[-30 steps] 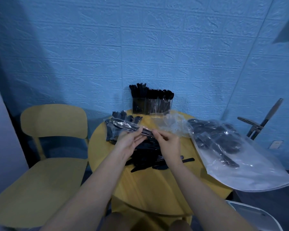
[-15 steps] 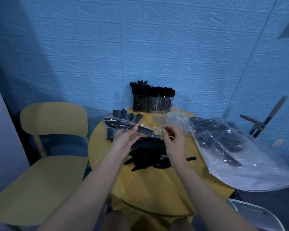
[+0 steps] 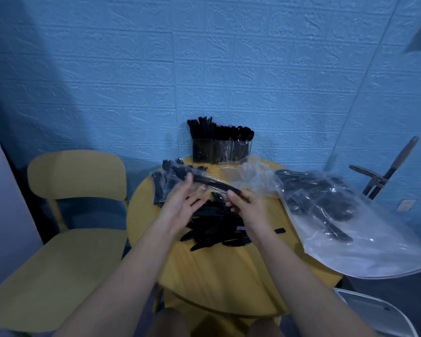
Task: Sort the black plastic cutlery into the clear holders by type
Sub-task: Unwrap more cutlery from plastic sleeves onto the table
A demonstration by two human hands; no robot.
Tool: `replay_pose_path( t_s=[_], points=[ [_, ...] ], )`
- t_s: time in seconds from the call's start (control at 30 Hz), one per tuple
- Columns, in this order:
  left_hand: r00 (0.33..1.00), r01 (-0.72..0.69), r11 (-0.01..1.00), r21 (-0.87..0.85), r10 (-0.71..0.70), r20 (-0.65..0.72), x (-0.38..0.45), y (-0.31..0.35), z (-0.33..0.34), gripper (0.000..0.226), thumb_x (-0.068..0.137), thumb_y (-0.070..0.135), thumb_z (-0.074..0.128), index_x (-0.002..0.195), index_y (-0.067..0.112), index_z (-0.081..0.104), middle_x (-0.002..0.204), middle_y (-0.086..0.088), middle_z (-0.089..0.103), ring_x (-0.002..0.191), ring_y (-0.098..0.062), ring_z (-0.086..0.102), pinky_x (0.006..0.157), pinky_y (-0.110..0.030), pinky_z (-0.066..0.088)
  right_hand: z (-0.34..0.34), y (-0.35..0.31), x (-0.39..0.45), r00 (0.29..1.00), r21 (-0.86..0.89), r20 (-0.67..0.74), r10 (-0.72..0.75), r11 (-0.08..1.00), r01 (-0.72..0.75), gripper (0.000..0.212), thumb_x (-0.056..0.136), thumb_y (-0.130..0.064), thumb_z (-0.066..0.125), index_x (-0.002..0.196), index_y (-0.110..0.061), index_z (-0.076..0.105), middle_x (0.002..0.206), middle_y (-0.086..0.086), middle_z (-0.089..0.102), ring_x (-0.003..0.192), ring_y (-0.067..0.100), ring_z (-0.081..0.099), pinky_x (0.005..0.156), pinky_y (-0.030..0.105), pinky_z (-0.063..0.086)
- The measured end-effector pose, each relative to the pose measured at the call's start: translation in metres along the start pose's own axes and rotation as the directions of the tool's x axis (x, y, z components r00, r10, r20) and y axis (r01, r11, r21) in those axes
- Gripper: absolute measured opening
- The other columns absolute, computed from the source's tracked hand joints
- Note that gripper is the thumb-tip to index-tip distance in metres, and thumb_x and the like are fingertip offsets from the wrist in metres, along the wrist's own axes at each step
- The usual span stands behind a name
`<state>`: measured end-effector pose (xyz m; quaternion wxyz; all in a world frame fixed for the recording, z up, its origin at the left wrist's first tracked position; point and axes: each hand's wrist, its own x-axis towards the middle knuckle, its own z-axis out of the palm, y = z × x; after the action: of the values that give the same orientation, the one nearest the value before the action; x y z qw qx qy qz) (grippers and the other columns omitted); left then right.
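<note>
Step in hand: unwrapping, as I judge it; a wrapped cutlery packet [image 3: 204,182] is held above the table [image 3: 229,276], not yet opened.
Left hand [image 3: 182,203]: fingers spread and nearly straight, their tips against the packet's left end at about 10 o'clock from the table's centre.
Right hand [image 3: 247,206]: thumb and fingers pinching the packet's right end.
Loose cutlery [image 3: 216,227]: a black heap lying on the table directly under the hands, near the centre.
Clear holders [image 3: 220,150]: at 12 o'clock on the table's far edge, already stocked with upright pieces in separate compartments.
Large bag [image 3: 338,215]: clear plastic at 3 o'clock, with more black cutlery inside.
More packets [image 3: 161,188]: at 10 o'clock, beyond the left hand.
Next move: probably tearing or sliding the film off, then carrying each piece to its matching compartment; which type the packet holds cannot be told.
</note>
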<state>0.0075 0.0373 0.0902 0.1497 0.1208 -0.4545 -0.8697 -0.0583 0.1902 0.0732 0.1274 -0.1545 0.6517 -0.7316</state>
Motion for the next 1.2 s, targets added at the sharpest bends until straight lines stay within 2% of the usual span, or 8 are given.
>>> replay_pose_path(
  t_s=[0.07, 0.17, 0.3, 0.5, 0.63, 0.9, 1.07, 1.2],
  points=[
    [0.995, -0.046, 0.998, -0.052, 0.042, -0.087, 0.0, 0.006, -0.011, 0.02, 0.097, 0.033, 0.045, 0.11, 0.018, 0.052, 0.111, -0.012, 0.062, 0.103, -0.025, 0.061, 0.088, -0.036, 0.05, -0.007, 0.003, 0.002, 0.999, 0.007, 0.018, 0.042, 0.999, -0.042, 0.009, 0.091, -0.012, 0.061, 0.091, -0.008, 0.069, 0.077, 0.0, 0.068, 0.071, 0.008, 0.062, 0.069, 0.018, 0.05],
    [0.975, -0.102, 0.982, 0.16, 0.131, -0.177, 0.003, 0.013, -0.024, 0.02, 0.099, 0.026, 0.043, 0.11, 0.018, 0.057, 0.109, -0.008, 0.063, 0.094, -0.023, 0.065, 0.081, -0.031, 0.055, -0.014, 0.007, 0.003, 0.994, 0.01, 0.07, 0.084, 0.996, -0.085, 0.007, 0.09, -0.01, 0.061, 0.093, -0.008, 0.067, 0.079, 0.001, 0.07, 0.075, 0.011, 0.063, 0.068, 0.019, 0.051],
    [0.966, -0.091, 0.941, 0.325, 0.163, -0.2, 0.005, 0.016, -0.031, 0.024, 0.096, 0.019, 0.052, 0.116, 0.01, 0.061, 0.099, -0.004, 0.069, 0.084, -0.017, 0.069, 0.07, -0.024, 0.058, -0.015, 0.007, 0.003, 0.995, 0.086, -0.024, 0.098, 0.992, -0.096, 0.027, 0.087, -0.01, 0.066, 0.111, -0.007, 0.054, 0.088, 0.009, 0.068, 0.073, 0.013, 0.066, 0.067, 0.021, 0.053],
    [0.962, -0.032, 0.937, 0.347, 0.123, -0.244, 0.007, 0.014, -0.036, 0.024, 0.089, 0.013, 0.061, 0.111, 0.005, 0.063, 0.101, -0.007, 0.068, 0.092, -0.018, 0.067, 0.073, -0.02, 0.057, -0.016, 0.007, 0.002, 0.996, -0.085, -0.081, -0.027, 0.996, 0.02, 0.006, 0.091, -0.015, 0.062, 0.095, -0.011, 0.063, 0.082, 0.002, 0.063, 0.074, 0.011, 0.06, 0.067, 0.02, 0.049],
    [0.929, -0.078, 0.933, 0.352, 0.196, -0.314, 0.003, 0.011, -0.033, 0.011, 0.083, 0.011, 0.069, 0.094, 0.01, 0.067, 0.091, -0.007, 0.07, 0.08, -0.016, 0.068, 0.069, -0.02, 0.058, -0.017, 0.006, -0.001, 0.998, -0.025, -0.053, -0.029, 0.999, 0.028, 0.015, 0.093, -0.023, 0.06, 0.091, -0.009, 0.066, 0.072, 0.001, 0.062, 0.069, 0.012, 0.059, 0.067, 0.023, 0.049],
    [0.901, -0.17, 0.817, 0.551, 0.355, -0.248, -0.003, 0.012, -0.025, 0.007, 0.085, 0.014, 0.068, 0.083, 0.015, 0.062, 0.082, -0.002, 0.067, 0.071, -0.012, 0.062, 0.068, -0.023, 0.054, -0.017, -0.002, -0.006, 0.996, 0.039, -0.057, -0.07, 0.997, 0.072, 0.015, 0.09, -0.017, 0.063, 0.1, -0.006, 0.062, 0.083, 0.006, 0.066, 0.071, 0.014, 0.062, 0.067, 0.028, 0.051],
    [0.945, -0.146, 0.805, 0.575, 0.286, -0.161, -0.003, 0.015, -0.03, 0.005, 0.088, 0.009, 0.064, 0.093, 0.007, 0.064, 0.086, -0.004, 0.068, 0.074, -0.013, 0.065, 0.066, -0.018, 0.056, -0.021, -0.005, -0.007, 1.0, 0.138, -0.018, 0.014, 0.99, -0.011, 0.02, 0.094, -0.025, 0.056, 0.096, -0.007, 0.063, 0.078, 0.004, 0.065, 0.07, 0.015, 0.063, 0.067, 0.026, 0.051],
    [0.953, -0.166, 0.784, 0.598, 0.284, -0.109, -0.005, 0.015, -0.031, 0.004, 0.088, 0.004, 0.063, 0.092, 0.005, 0.063, 0.087, -0.008, 0.068, 0.075, -0.016, 0.065, 0.065, -0.016, 0.056, -0.027, -0.008, -0.006, 0.999, 0.109, -0.011, 0.042, 0.993, -0.041, 0.025, 0.092, -0.029, 0.059, 0.092, -0.005, 0.064, 0.072, 0.001, 0.066, 0.073, 0.016, 0.063, 0.073, 0.027, 0.052]
  ],
)
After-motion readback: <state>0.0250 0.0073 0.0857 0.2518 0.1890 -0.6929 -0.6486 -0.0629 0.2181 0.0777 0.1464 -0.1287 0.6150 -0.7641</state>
